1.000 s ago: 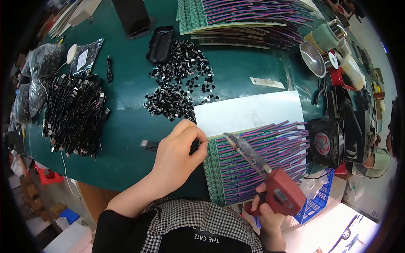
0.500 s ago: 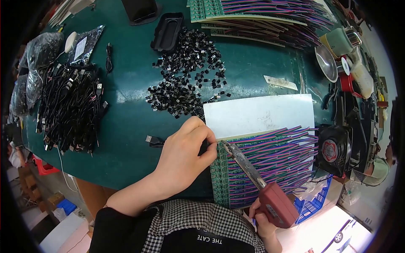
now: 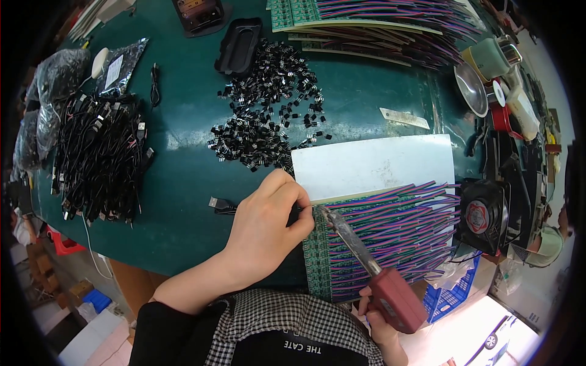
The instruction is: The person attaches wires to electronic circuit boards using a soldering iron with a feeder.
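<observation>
My left hand point(image 3: 265, 229) is closed in a pinch at the upper left corner of a green circuit board panel point(image 3: 317, 262). A black USB cable point(image 3: 223, 206) runs in under this hand, its metal plug showing on the left; the pinched end is mostly hidden by my fingers. My right hand point(image 3: 378, 317), partly hidden, is wrapped round the dark red handle of a soldering iron point(image 3: 360, 247). The iron's tip is at the panel's corner, close beside my left fingertips. Rows of multicoloured wires point(image 3: 390, 235) stretch rightward from the panel.
A white sheet point(image 3: 372, 165) lies beneath the panel. Beyond are a heap of small black connectors point(image 3: 262, 134), a black tray point(image 3: 239, 46), a blade point(image 3: 403, 118) and stacked wired panels point(image 3: 366, 24). Black cables point(image 3: 101, 158) are piled left; a fan point(image 3: 482, 216) stands right.
The soldering iron has shifted slightly, its handle a little lower and left. My left hand keeps its pinch. The screen on the stand at the back, dark before, is now lit.
</observation>
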A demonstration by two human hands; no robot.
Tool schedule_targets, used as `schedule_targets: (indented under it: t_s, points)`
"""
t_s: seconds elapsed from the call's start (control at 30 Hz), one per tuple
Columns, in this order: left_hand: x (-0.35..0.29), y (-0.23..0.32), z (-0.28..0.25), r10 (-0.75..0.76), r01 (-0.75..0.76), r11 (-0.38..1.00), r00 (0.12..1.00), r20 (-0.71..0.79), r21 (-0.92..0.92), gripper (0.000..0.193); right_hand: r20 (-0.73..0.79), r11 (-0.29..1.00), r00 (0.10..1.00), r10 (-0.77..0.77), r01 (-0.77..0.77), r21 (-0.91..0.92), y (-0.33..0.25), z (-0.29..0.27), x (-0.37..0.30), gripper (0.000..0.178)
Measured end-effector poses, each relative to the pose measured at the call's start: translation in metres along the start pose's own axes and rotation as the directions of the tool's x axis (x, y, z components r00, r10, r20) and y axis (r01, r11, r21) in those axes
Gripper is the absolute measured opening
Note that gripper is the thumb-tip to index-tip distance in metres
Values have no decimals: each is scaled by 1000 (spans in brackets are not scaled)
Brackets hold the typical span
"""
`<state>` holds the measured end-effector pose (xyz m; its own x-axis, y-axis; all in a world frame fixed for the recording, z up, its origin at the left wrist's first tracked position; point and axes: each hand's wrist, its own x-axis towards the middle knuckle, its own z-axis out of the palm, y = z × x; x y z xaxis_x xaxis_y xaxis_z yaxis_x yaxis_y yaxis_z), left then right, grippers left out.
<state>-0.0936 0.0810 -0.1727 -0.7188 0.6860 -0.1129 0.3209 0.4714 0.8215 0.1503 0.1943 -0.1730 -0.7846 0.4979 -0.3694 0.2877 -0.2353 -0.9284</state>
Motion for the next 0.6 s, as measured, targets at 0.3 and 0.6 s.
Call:
schedule_targets:
  t_s: [0.3,0.6]
  points:
    - [-1,-2,2,30,-31,999,999,-45,-25,11,-68,981,996,66,-52,189,-8,6,1,71]
    - [-1,-1,-4,38,-39,999,999,-13,-38,11,-71,994,997,-26,33,106,-12,15,2,62]
